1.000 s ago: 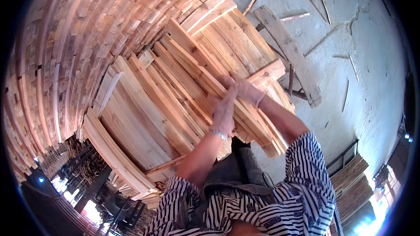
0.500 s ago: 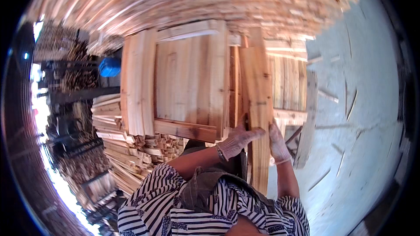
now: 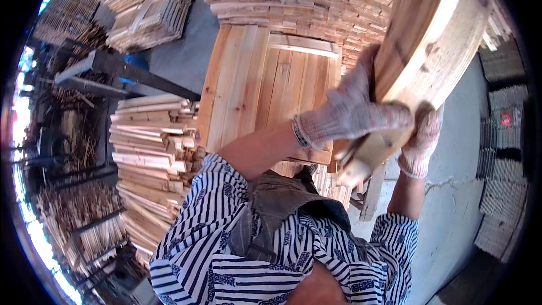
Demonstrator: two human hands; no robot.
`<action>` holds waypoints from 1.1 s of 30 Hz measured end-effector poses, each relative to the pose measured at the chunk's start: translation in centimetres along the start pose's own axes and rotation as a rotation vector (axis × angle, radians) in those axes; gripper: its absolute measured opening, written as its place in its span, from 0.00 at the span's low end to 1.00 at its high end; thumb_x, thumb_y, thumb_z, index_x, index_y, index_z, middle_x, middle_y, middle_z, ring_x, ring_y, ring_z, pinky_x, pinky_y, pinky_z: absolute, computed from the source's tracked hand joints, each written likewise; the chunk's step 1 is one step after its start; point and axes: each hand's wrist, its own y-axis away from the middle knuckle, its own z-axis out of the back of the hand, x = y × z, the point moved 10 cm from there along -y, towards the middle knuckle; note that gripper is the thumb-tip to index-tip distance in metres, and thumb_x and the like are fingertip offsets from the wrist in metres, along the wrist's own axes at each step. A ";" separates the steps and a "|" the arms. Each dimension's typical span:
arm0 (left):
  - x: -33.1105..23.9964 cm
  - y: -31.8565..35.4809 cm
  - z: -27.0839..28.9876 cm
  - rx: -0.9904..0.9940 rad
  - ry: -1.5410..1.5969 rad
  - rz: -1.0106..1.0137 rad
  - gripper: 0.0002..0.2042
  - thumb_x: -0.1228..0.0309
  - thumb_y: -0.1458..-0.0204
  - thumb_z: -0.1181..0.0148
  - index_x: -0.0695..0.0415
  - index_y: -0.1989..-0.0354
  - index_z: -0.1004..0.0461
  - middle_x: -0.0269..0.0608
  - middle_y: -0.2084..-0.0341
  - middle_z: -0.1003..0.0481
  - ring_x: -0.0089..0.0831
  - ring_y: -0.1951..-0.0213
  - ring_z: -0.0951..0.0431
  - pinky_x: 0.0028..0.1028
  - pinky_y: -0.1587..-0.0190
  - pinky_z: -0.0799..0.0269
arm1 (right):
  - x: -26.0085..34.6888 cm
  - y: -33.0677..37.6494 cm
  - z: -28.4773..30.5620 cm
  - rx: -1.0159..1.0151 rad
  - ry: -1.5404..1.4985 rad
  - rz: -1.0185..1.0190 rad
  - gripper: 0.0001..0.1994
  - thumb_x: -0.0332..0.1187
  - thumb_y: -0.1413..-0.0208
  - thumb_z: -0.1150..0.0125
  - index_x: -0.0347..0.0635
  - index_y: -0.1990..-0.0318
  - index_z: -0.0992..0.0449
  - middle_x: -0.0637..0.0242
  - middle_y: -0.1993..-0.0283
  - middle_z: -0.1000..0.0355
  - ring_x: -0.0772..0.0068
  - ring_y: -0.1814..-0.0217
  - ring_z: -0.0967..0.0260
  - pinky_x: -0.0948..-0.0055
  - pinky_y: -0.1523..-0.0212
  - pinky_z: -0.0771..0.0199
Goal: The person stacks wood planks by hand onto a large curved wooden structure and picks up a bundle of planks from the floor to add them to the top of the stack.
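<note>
A thick wooden board point(image 3: 437, 59), which may be several boards held together, is lifted and tilted, its far end reaching the top right of the head view. My left hand point(image 3: 353, 110), in a knitted work glove, grips its left side with the thumb across the top face. On the opposite edge my gloved right hand point(image 3: 420, 141) is closed round the wood near its lower end. Below and left of my left hand lie pale planks point(image 3: 240, 76) side by side, with a recessed set of boards point(image 3: 296, 73) beside them.
A tall stack of timber point(image 3: 316, 0) rises beyond the planks. Bundled sticks point(image 3: 149, 141) lie to the left, near a dark metal beam point(image 3: 141, 73). Pale concrete floor point(image 3: 451, 203) runs along the right, edged by grey stacks point(image 3: 505, 192).
Both hands have raised the board up and to the right, off the pile. It was upright in the picture and now slants. The view has turned as well.
</note>
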 end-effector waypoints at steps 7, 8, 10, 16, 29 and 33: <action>-3.4 -0.6 6.2 0.200 -0.621 0.015 0.63 0.59 0.73 0.14 0.66 0.31 0.55 0.54 0.39 0.37 0.45 0.35 0.36 0.38 0.33 0.36 | -2.0 1.3 -8.3 0.155 0.267 0.196 0.50 0.51 0.43 0.34 0.35 0.26 0.59 0.51 0.30 0.43 0.59 0.32 0.39 0.57 0.35 0.33; -0.6 0.1 7.3 0.251 -0.492 0.080 0.63 0.63 0.71 0.15 0.60 0.28 0.56 0.49 0.35 0.40 0.44 0.33 0.39 0.42 0.32 0.36 | -5.9 2.6 -7.7 0.197 0.240 0.083 0.49 0.52 0.43 0.34 0.35 0.26 0.58 0.52 0.30 0.42 0.58 0.32 0.39 0.57 0.34 0.34; 5.7 2.3 12.5 0.241 -0.307 0.225 0.62 0.66 0.71 0.15 0.57 0.28 0.57 0.45 0.33 0.41 0.39 0.32 0.39 0.42 0.32 0.37 | -15.2 5.1 -7.9 0.301 0.170 -0.173 0.48 0.53 0.44 0.33 0.36 0.27 0.55 0.55 0.31 0.41 0.56 0.30 0.40 0.57 0.33 0.35; 12.9 4.7 19.0 0.314 -0.598 0.476 0.57 0.68 0.68 0.16 0.57 0.31 0.53 0.42 0.36 0.38 0.34 0.35 0.36 0.35 0.34 0.33 | -18.9 4.2 -10.8 0.261 0.513 0.047 0.45 0.49 0.46 0.30 0.37 0.29 0.49 0.55 0.33 0.39 0.61 0.32 0.38 0.63 0.35 0.34; 16.6 13.7 25.1 -0.282 -0.135 0.481 0.37 0.54 0.47 0.32 0.64 0.35 0.41 0.50 0.50 0.23 0.33 0.47 0.23 0.31 0.44 0.28 | -23.8 4.0 -4.6 0.064 0.752 -0.752 0.44 0.55 0.45 0.36 0.40 0.29 0.47 0.51 0.39 0.34 0.57 0.40 0.32 0.62 0.39 0.31; 17.5 15.0 26.0 -0.389 -0.566 0.699 0.37 0.44 0.59 0.26 0.65 0.51 0.26 0.54 0.53 0.22 0.39 0.50 0.21 0.36 0.50 0.25 | -27.4 4.3 -4.7 0.175 1.418 -0.936 0.53 0.58 0.49 0.33 0.44 0.26 0.61 0.45 0.36 0.42 0.44 0.36 0.36 0.54 0.40 0.30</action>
